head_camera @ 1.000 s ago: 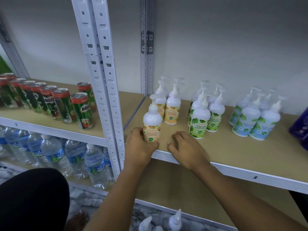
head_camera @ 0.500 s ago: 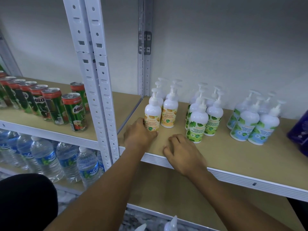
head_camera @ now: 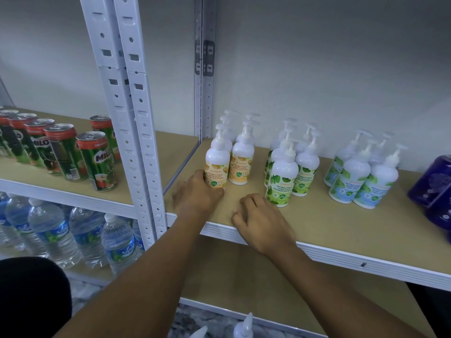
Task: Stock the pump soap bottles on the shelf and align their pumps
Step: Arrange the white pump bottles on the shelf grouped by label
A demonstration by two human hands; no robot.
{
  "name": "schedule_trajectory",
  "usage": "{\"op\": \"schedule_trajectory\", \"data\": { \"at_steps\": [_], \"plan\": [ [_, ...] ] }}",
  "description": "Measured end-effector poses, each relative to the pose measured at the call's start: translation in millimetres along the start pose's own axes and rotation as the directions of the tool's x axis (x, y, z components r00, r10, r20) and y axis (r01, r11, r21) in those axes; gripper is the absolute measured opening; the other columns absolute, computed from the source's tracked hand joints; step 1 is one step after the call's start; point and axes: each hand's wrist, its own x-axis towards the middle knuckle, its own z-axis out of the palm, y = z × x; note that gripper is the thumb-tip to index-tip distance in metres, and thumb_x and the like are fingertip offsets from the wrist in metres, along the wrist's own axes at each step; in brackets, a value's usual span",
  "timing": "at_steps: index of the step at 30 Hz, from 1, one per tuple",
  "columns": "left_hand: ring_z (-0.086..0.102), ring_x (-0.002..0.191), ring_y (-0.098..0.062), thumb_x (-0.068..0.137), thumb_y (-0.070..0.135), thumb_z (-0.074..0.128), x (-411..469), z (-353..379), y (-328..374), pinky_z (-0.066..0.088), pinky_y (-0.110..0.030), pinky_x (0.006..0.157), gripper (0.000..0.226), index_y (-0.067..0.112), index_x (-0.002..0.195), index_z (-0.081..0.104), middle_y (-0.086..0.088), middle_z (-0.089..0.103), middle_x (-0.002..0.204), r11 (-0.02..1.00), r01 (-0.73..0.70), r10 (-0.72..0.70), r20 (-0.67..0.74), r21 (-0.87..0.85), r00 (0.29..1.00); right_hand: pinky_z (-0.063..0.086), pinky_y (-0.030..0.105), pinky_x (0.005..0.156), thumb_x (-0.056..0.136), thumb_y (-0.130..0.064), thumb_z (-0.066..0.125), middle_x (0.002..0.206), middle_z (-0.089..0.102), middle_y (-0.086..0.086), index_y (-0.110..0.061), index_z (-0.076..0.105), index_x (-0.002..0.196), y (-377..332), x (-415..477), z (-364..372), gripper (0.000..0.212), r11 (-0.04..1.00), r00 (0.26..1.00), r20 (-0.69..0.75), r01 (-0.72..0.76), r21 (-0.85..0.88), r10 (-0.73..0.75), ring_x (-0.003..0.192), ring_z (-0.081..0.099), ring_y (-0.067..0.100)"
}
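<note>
The front orange-label pump soap bottle [head_camera: 217, 164] stands upright at the left end of the shelf [head_camera: 329, 215], just in front of others of its kind and beside a second orange-label bottle [head_camera: 242, 162]. The left hand [head_camera: 196, 193] holds it low down, fingers curled round the base. The right hand [head_camera: 262, 222] rests on the shelf board near the front edge, fingers loosely curled, holding nothing.

The bottle looks like smooth, stiff plastic, probably full and so fairly heavy for its size, with a glossy and likely slippery skin. Its pump [head_camera: 220, 128] sits on a thin neck and is the weak point. Judging by this, the body is the place to grip for moving, low or at the waist. The pump head should only be pinched lightly to turn it into line.

Its label reads "guardian ANTIBACTERIAL HAND WASH ULTRA MOISTURE". The green-label bottles [head_camera: 281, 179] to the right read "MAXIMUM PROTECTION". The blue-label bottles [head_camera: 366, 181] further on show "COOL", the rest being hard to read. A dark blue pack [head_camera: 434, 184] lies at the far right, its print illegible. On the neighbouring shelf stand MILO cans [head_camera: 97, 162], with water bottles [head_camera: 119, 242] below; their blue labels are too blurred to read.
</note>
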Motion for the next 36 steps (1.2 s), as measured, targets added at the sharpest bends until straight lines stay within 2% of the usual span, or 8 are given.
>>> {"op": "schedule_trajectory", "data": {
  "at_steps": [8,15,18,22,25,30,33,36],
  "plan": [
    [0.060,0.103,-0.028,0.077,0.060,0.065,1,3,0,0.051,-0.043,0.086,0.051,0.029,0.117,0.058,0.001,0.070,0.108,0.999,0.014,-0.014,-0.010,0.033,1.000,0.039,0.035,0.100,0.099,-0.046,0.036,0.126,0.052,0.000,-0.018,0.057,0.122,0,0,0,0.043,1.000,1.000,-0.005,0.006,-0.001,-0.006,0.114,0.050,0.021],
    [0.061,0.106,-0.026,0.070,0.065,0.070,-1,6,-2,0.052,-0.044,0.087,0.063,0.024,0.116,0.058,0.002,0.069,0.113,0.999,0.027,-0.026,-0.017,0.041,1.000,0.038,0.035,0.101,0.099,-0.046,0.037,0.127,0.052,0.000,-0.018,0.057,0.125,0,0,-1,0.043,1.000,1.000,-0.007,0.012,0.006,-0.012,0.115,0.049,0.021],
    [0.061,0.104,-0.026,0.070,0.063,0.073,-9,3,0,0.051,-0.042,0.084,0.065,0.019,0.115,0.057,-0.001,0.068,0.112,0.998,0.033,-0.030,-0.038,0.062,0.999,0.038,0.034,0.102,0.099,-0.045,0.040,0.128,0.052,0.001,-0.016,0.057,0.126,1,-2,-3,0.043,0.998,1.000,0.003,0.004,0.056,-0.005,0.117,0.048,0.021],
    [0.055,0.115,-0.033,0.074,0.054,0.075,-34,-3,5,0.043,-0.041,0.094,0.068,0.011,0.124,0.055,-0.008,0.066,0.120,0.995,0.042,-0.038,-0.046,0.092,0.998,0.038,0.033,0.102,0.096,-0.045,0.050,0.130,0.053,0.002,-0.013,0.059,0.129,6,-9,-12,0.047,0.982,0.999,0.048,-0.028,0.189,0.020,0.119,0.050,0.022],
    [0.052,0.119,-0.035,0.080,0.049,0.072,-61,-6,8,0.040,-0.041,0.099,0.066,0.007,0.129,0.056,-0.013,0.063,0.125,0.996,0.004,-0.003,-0.018,0.090,1.000,0.038,0.029,0.102,0.092,-0.044,0.058,0.130,0.054,-0.001,-0.015,0.061,0.129,14,-32,-22,0.047,0.960,0.997,0.070,-0.061,0.273,0.043,0.121,0.050,0.019],
    [0.043,0.131,-0.034,0.087,0.048,0.067,-121,-10,14,0.041,-0.046,0.106,0.064,0.011,0.137,0.053,-0.011,0.052,0.139,0.998,-0.043,0.038,0.090,0.052,0.995,0.035,0.023,0.103,0.089,-0.033,0.068,0.126,0.059,-0.001,-0.015,0.069,0.117,36,-99,-38,0.034,0.932,1.000,-0.005,-0.008,0.361,0.011,0.120,0.052,0.015],
    [0.051,0.124,-0.034,0.085,0.051,0.068,-160,-7,15,0.045,-0.051,0.103,0.063,0.014,0.134,0.056,-0.011,0.052,0.137,0.998,-0.027,0.034,0.129,-0.060,0.991,0.038,0.023,0.100,0.088,-0.030,0.069,0.115,0.060,-0.008,-0.021,0.072,0.107,52,-140,-41,0.021,0.902,0.998,-0.033,-0.031,0.431,0.050,0.115,0.053,0.010],
    [0.057,0.119,-0.030,0.084,0.052,0.070,-203,3,13,0.048,-0.047,0.102,0.060,0.015,0.130,0.057,-0.009,0.053,0.132,0.992,0.012,0.009,0.162,-0.126,0.987,0.038,0.022,0.095,0.087,-0.029,0.070,0.108,0.059,-0.010,-0.023,0.072,0.103,69,-182,-34,0.017,0.876,0.993,-0.021,-0.089,0.475,0.112,0.108,0.055,0.010]
  ]
}}
